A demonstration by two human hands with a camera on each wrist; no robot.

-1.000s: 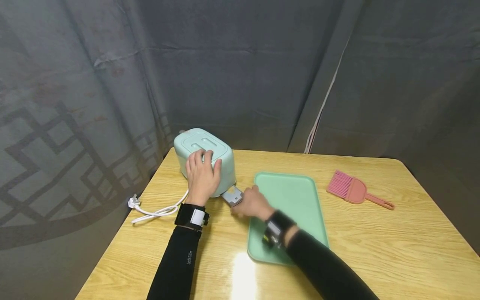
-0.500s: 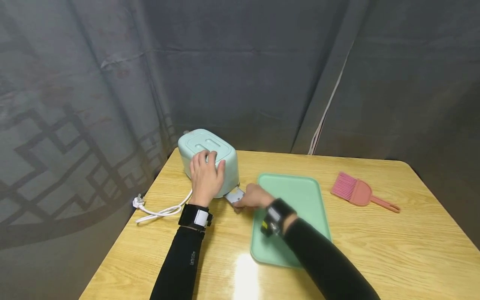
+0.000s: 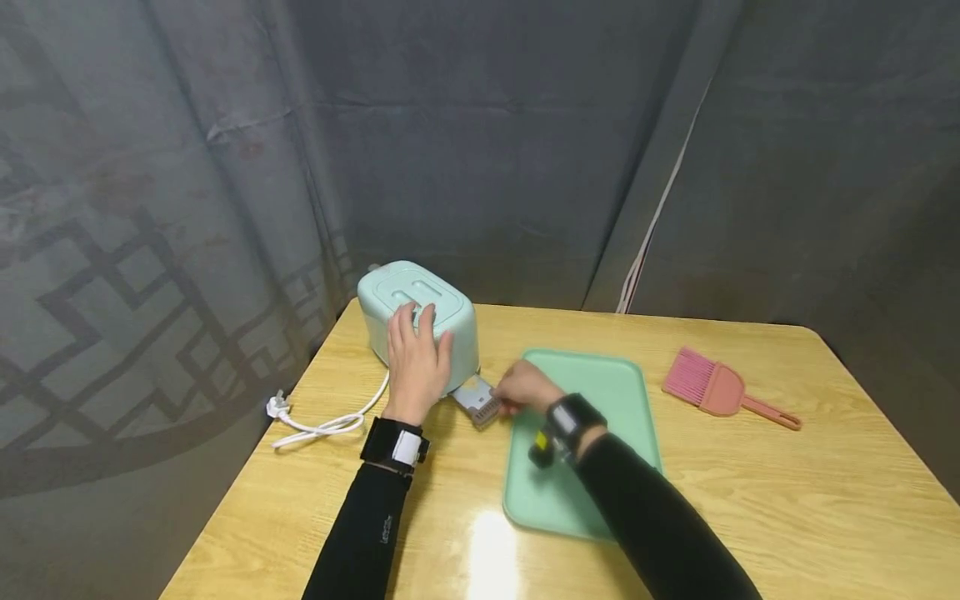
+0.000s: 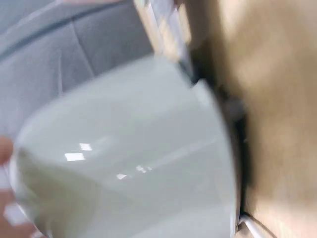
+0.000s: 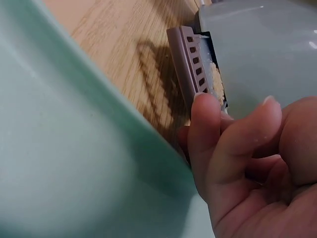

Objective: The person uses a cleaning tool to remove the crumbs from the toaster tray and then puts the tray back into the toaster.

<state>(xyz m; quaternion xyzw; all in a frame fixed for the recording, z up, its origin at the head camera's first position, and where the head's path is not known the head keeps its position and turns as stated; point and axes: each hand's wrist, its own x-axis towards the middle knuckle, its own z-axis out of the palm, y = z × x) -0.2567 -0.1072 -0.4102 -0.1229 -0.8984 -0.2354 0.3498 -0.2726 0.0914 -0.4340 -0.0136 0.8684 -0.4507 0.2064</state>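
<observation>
A pale mint toaster with a lid on its top stands at the table's back left. My left hand rests on its top edge, fingers extended and thumb spread to the side. From the base of the toaster juts a grey crumb tray with a slotted front edge. Tan crumbs lie in it in the right wrist view. My right hand pinches the tray's right end with bent fingers; the thumb's contact is hidden. The left wrist view is blurred and filled mostly by the toaster's side.
A green rectangular tray lies under my right wrist, close beside the crumb tray. Farther right is a pink brush with its dustpan-like handle piece. A white power cord with a plug loops at the left. Grey curtains hang behind the table.
My right hand has shifted slightly along the crumb tray to its right end, leaving more of the slotted edge visible. The left hand stays on the toaster; the head view shifts slightly.
</observation>
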